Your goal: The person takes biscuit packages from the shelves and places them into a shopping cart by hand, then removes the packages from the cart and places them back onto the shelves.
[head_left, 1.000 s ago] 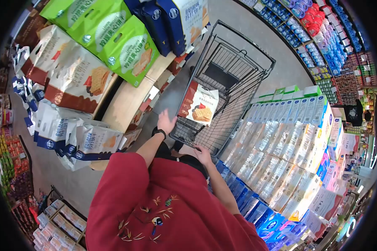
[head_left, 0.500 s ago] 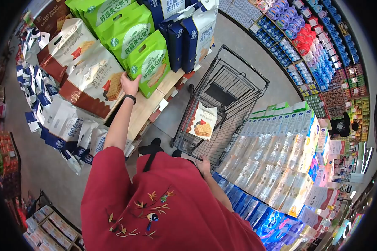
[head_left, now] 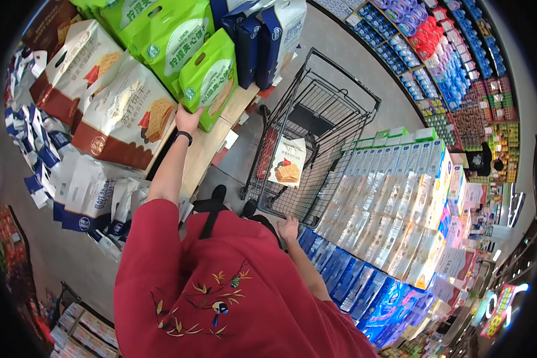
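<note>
**Left hand (head_left: pixel 188 121) at the green packet (head_left: pixel 212 80), right hand (head_left: pixel 288 228) by the cart (head_left: pixel 311 119)**

We see the left hand stretched out to the left side of the scene, touching the lower near corner of the green packet. Its fingertips are partly hidden there, so we cannot tell whether they are clamped on it. A dark wristband (head_left: pixel 185 136) circles that wrist. The green packet stands tilted on the display, at the edge of the wooden ledge (head_left: pixel 203 152), in front of other green ones. Just left of it we find white-and-brown packets (head_left: pixel 134 113); beyond it, on the far right, stand navy-and-white packets (head_left: pixel 286 36).

Our right hand is at the near end of the cart, just beside its handle; we cannot tell whether its fingers close on anything. Inside the cart, toward the near left, we have a cracker packet (head_left: pixel 289 161). Close on the cart's right rise stacked wrapped packs (head_left: pixel 394 203).
</note>
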A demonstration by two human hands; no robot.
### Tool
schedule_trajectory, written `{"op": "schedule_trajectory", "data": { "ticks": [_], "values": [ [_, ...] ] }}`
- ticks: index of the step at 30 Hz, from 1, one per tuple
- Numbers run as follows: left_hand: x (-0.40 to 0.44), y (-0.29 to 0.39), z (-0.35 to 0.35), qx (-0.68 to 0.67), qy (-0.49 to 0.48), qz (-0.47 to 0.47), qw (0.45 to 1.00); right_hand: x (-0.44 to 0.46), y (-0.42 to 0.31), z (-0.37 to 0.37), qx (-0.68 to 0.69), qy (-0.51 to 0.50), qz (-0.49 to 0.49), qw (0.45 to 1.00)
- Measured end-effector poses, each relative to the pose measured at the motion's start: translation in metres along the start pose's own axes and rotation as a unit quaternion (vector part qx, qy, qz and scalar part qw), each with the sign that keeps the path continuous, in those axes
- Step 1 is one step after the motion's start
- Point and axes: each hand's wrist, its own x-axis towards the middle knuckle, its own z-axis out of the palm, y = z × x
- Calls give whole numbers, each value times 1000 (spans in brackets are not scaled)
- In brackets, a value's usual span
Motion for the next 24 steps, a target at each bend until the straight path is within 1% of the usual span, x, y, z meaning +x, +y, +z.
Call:
{"op": "schedule_trajectory", "data": {
  "ticks": [2,5,6,9,10,11,13,17,19,20,21,23,24],
  "values": [
    [-9,11,-3,-7,2,-3,1000,1,-5,1,1,-13,36,999],
    [-14,6,-2,-63,-4,-19,998,-1,-6,10,11,-4,48,999],
    [-19,6,-3,-48,-3,-18,999,-2,-7,10,15,-4,43,999],
    [-42,4,-6,-168,-24,-7,985,-7,-10,10,16,7,30,999],
    [-54,1,-8,-185,-41,-78,979,-10,-13,10,9,18,28,999],
    [-68,-2,-11,-250,-71,-111,959,-13,-15,11,2,28,27,999],
    [-99,8,-27,-281,-111,-187,935,-11,-9,16,14,19,-1,1000],
    [-155,30,-61,-304,-147,-208,918,-5,12,19,52,-41,-21,998],
    [-178,37,-77,-300,-156,-202,919,-1,13,11,99,-70,7,993],
    [-190,45,-87,-314,-180,-201,910,0,14,4,121,-84,20,989],
    [-201,55,-94,-322,-194,-205,904,3,10,-11,197,-91,56,975],
    [-220,74,-106,-341,-219,-209,890,9,-6,-57,342,-104,123,926],
    [-229,88,-110,-364,-226,-197,882,15,-9,-76,464,-102,156,866]
  ]
}}
